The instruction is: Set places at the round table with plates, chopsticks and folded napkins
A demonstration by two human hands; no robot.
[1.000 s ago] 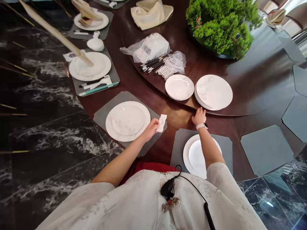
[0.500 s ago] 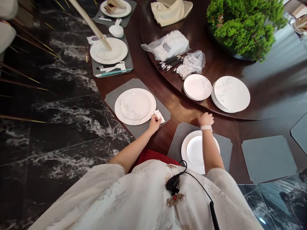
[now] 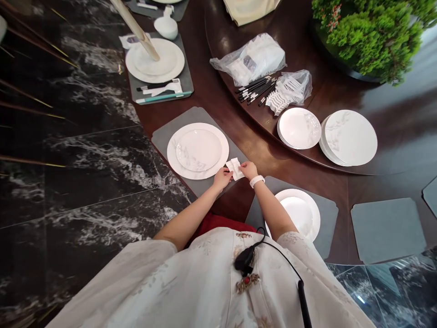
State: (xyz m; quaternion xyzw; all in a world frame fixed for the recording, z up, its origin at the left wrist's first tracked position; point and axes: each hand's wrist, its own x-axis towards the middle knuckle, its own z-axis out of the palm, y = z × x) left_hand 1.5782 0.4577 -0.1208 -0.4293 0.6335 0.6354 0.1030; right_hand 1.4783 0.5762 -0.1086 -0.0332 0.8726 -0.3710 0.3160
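A small white wavy chopstick rest [image 3: 235, 169] is pinched between both hands over the right-hand edge of a grey placemat [image 3: 201, 116]. My left hand [image 3: 222, 177] is closed on its left side, with a small dark bit showing at the fingertips that I cannot make out. From the other side, the fingers of my right hand [image 3: 249, 170] grip it; a pale band circles that wrist. Just left of my hands lies a large white plate [image 3: 173, 157], bearing a smaller plate [image 3: 198, 150] with a faint grey pattern.
On the raised round turntable [image 3: 246, 116] are stacked small plates [image 3: 300, 127], stacked larger plates [image 3: 351, 136], black chopsticks [image 3: 254, 89], bagged white rests [image 3: 290, 91] and a green plant [image 3: 372, 41]. Another plate [image 3: 312, 212] lies under my right forearm. A pole [image 3: 136, 29] crosses a set place at upper left.
My right hand has come left from near the turntable edge and taken hold of the rest beside my left hand. The view has shifted slightly.
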